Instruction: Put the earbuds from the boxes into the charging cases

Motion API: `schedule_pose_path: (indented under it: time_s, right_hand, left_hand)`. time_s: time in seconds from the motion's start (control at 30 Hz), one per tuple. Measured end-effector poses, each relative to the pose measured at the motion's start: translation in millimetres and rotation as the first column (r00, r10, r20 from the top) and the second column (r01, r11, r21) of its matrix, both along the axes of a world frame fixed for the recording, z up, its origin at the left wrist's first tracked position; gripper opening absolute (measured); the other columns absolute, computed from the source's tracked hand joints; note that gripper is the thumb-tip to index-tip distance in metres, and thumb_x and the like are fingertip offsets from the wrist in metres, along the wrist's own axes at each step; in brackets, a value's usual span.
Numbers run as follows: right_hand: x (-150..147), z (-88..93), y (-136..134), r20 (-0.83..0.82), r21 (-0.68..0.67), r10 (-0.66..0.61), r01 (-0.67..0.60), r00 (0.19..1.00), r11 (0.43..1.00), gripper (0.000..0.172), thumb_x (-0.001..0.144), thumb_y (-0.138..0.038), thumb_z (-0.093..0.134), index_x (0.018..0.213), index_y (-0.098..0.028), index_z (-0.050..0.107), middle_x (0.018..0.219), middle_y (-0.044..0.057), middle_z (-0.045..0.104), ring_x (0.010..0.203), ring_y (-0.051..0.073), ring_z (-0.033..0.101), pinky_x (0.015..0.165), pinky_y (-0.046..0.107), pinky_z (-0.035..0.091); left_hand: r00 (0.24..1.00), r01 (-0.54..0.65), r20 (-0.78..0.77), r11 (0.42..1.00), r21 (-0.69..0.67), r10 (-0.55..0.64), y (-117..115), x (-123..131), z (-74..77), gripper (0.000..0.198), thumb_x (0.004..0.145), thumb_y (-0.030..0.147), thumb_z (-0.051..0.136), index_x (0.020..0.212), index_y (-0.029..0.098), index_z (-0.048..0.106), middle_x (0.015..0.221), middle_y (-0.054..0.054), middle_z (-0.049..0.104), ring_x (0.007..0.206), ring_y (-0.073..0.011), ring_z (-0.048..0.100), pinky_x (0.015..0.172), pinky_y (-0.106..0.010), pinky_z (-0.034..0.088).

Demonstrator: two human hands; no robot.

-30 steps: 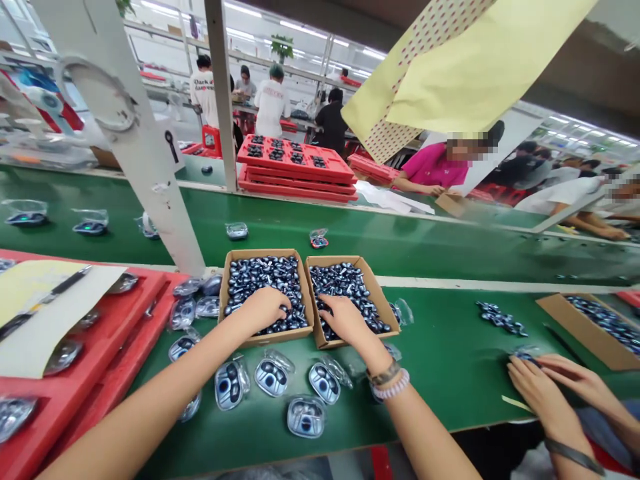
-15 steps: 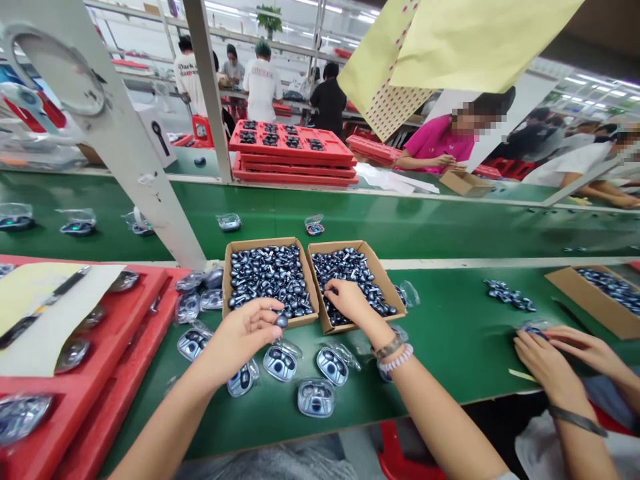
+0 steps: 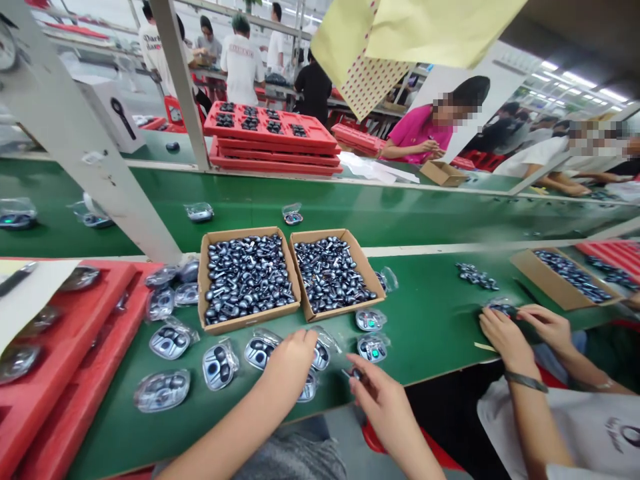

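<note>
Glossy dark earbuds (image 3: pixel 245 280) fill two brown cardboard cartons (image 3: pixel 250 318) on the green bench (image 3: pixel 430 333). The right hand (image 3: pixel 385 410) reaches in low near the bench's front edge, thumb and forefinger closed on what looks like a single earbud (image 3: pixel 356 374), just beside the clear plastic earbud cases (image 3: pixel 260 352). (A fingertip pinch suits something this small and slick; squeezing hard could shoot it loose.) The left hand (image 3: pixel 289 369) arches palm down, fingers curled over those cases; whether it grips one is hidden. Both forearms angle in from the bottom edge. Red foam trays (image 3: pixel 100 320) lie to the left, and a co-worker's hands (image 3: pixel 547 327) work at a separate clear case (image 3: pixel 503 308) on the right.
</note>
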State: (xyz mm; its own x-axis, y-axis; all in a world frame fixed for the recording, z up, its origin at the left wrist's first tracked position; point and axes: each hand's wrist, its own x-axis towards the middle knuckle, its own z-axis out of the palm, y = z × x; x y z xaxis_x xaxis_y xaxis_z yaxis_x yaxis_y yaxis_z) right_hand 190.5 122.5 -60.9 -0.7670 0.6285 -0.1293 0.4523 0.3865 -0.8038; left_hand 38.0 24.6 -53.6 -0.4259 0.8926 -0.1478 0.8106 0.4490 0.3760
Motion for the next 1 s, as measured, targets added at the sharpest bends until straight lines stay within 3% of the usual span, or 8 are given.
schedule_pose_path:
  time_s: [0.13, 0.23, 0.47, 0.6, 0.73, 0.83, 0.9, 1.0]
  right_hand:
    - [-1, -14.1, -6, 0.057, 0.056, -0.048, 0.045, 0.997, 0.997, 0.024, 0.074, -0.019, 0.048, 0.095, -0.016, 0.059, 0.075, 0.005, 0.064, 0.059, 0.015, 0.058, 0.057, 0.027, 0.049]
    - [-6, -13.1, -6, 0.072, 0.158, -0.001, -0.01, 0.997, 0.987, 0.024, 0.074, -0.016, 0.045, 0.091, -0.017, 0.062, 0.085, 0.007, 0.064, 0.07, 0.018, 0.06, 0.063, 0.029, 0.049]
    - [-31, -11.2, -2, 0.065, 0.241, 0.055, -0.07, 0.996, 0.968, 0.029, 0.072, -0.008, 0.043, 0.096, -0.017, 0.057, 0.088, 0.008, 0.062, 0.08, 0.02, 0.059, 0.073, 0.032, 0.047]
    - [-47, -22.1, -5, 0.02, 0.301, 0.044, -0.048, 0.999, 0.952, 0.024, 0.071, -0.007, 0.044, 0.092, -0.016, 0.052, 0.083, 0.007, 0.06, 0.078, 0.019, 0.057, 0.069, 0.031, 0.046]
    - [-47, -24.4, -4, -0.065, 0.393, -0.02, 0.044, 0.998, 0.919, 0.021, 0.077, -0.017, 0.047, 0.097, -0.016, 0.051, 0.082, 0.006, 0.058, 0.069, 0.017, 0.054, 0.064, 0.029, 0.045]
    - [-52, -12.1, 12, -0.124, 0.461, -0.064, 0.114, 0.99, 0.88, 0.017, 0.081, -0.022, 0.042, 0.091, -0.016, 0.054, 0.076, 0.006, 0.057, 0.063, 0.015, 0.052, 0.061, 0.028, 0.045]
    - [-68, -1.2, 29, -0.128, 0.538, -0.027, 0.092, 0.991, 0.838, 0.021, 0.082, -0.021, 0.039, 0.094, -0.015, 0.055, 0.085, 0.009, 0.06, 0.077, 0.019, 0.054, 0.071, 0.032, 0.044]
    - [-106, 9.6, 51, 0.074, 0.558, 0.085, -0.112, 0.994, 0.822, 0.028, 0.079, -0.02, 0.044, 0.103, -0.012, 0.057, 0.104, 0.013, 0.059, 0.097, 0.023, 0.051, 0.087, 0.037, 0.037]
  left_hand:
    - [0.986, 0.092, -0.149, 0.988, 0.12, -0.074, 7, -2, 1.3, 0.026, 0.082, 0.008, 0.038, 0.105, 0.018, 0.047, 0.091, -0.006, 0.052, 0.083, -0.0201, 0.052, 0.07, -0.032, 0.048]
    - [0.957, 0.201, -0.235, 0.972, 0.12, -0.169, 16, -5, 0.7, 0.021, 0.082, 0.009, 0.041, 0.096, 0.018, 0.052, 0.09, -0.006, 0.052, 0.084, -0.0216, 0.051, 0.065, -0.031, 0.049]
    - [0.979, 0.019, -0.203, 0.999, 0.038, -0.011, 26, -4, -1.7, 0.015, 0.083, 0.011, 0.04, 0.085, 0.014, 0.055, 0.086, -0.008, 0.054, 0.08, -0.0204, 0.054, 0.065, -0.03, 0.049]
    - [0.998, 0.032, -0.054, 0.987, 0.155, -0.024, 19, -8, 6.5, 0.015, 0.083, 0.016, 0.043, 0.09, 0.015, 0.056, 0.086, -0.007, 0.055, 0.082, -0.0197, 0.055, 0.071, -0.032, 0.048]
    - [1.0, -0.015, 0.007, 0.919, 0.394, 0.013, -3, -43, 22.1, 0.021, 0.084, 0.017, 0.04, 0.097, 0.017, 0.057, 0.087, -0.004, 0.057, 0.084, -0.0163, 0.054, 0.078, -0.029, 0.045]
    - [0.992, -0.117, 0.001, 0.924, 0.365, 0.126, -15, -84, 28.9, 0.023, 0.082, 0.017, 0.042, 0.099, 0.016, 0.059, 0.091, -0.005, 0.058, 0.084, -0.0172, 0.055, 0.079, -0.032, 0.044]
    - [0.998, -0.06, 0.022, 0.952, 0.3, 0.056, -15, -107, 26.7, 0.026, 0.08, 0.017, 0.047, 0.103, 0.018, 0.058, 0.098, -0.005, 0.058, 0.089, -0.0173, 0.055, 0.083, -0.032, 0.043]
    - [0.992, 0.117, 0.023, 0.97, 0.215, -0.124, -2, -127, 16.6, 0.029, 0.077, 0.015, 0.051, 0.104, 0.019, 0.06, 0.1, -0.005, 0.059, 0.091, -0.0166, 0.056, 0.084, -0.029, 0.043]
